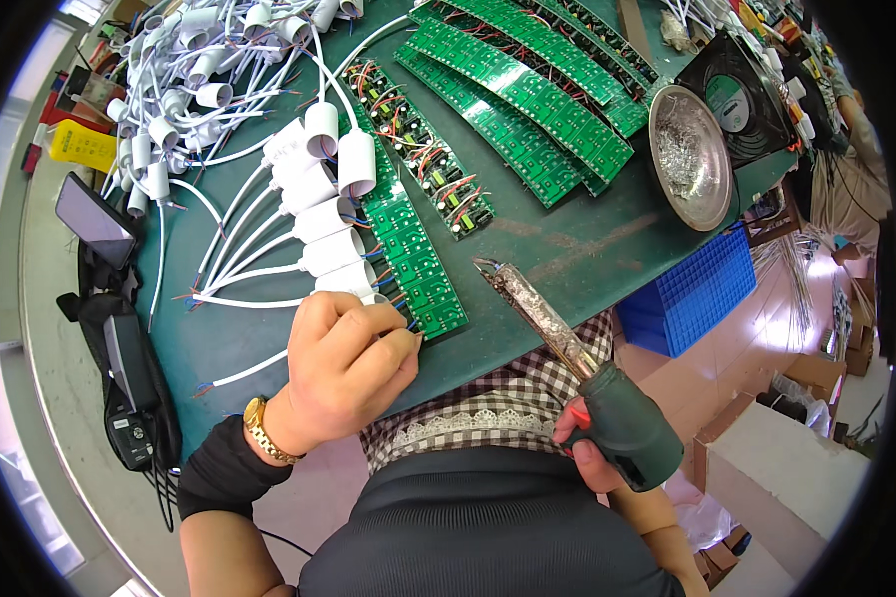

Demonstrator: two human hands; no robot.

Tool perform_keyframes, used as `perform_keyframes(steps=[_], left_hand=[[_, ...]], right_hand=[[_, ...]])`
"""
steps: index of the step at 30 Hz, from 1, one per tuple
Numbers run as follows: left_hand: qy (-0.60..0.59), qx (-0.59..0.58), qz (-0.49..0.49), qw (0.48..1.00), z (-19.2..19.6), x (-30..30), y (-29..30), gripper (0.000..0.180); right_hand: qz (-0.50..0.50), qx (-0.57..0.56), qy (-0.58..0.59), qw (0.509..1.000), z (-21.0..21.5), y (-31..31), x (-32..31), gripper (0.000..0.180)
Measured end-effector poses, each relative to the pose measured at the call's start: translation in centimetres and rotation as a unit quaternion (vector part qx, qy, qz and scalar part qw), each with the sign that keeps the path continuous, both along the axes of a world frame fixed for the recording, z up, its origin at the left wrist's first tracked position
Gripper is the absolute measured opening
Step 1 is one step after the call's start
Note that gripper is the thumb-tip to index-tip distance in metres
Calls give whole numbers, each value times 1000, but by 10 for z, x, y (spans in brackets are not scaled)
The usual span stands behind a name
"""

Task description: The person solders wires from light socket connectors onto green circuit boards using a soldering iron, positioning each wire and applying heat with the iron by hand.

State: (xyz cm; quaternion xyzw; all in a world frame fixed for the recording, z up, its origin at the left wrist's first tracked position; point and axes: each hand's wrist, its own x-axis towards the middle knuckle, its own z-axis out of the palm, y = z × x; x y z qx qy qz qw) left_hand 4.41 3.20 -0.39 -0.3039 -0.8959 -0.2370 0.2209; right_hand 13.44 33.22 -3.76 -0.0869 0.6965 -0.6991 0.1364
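Shirt [478, 532], soldering iron [589, 376], scraps [681, 157] in dish [705, 213]

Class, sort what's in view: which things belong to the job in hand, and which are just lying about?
Job in hand, it seems:
soldering iron, in the right hand
green circuit strip, by the left hand
row of white sockets alongside it

Apparently just lying about:
phone
yellow packet
blue crate

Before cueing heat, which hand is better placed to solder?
Likely the right hand: it holds the soldering iron, while the left hand is occupied at the near end of the green board strip.
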Motion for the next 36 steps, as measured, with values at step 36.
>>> perform_keyframes(steps=[36], left_hand=[[-34, 33, 38, 998, -3, -1, 4, 28]], right_hand=[[114, 171, 11, 979, 36, 6, -22, 29]])
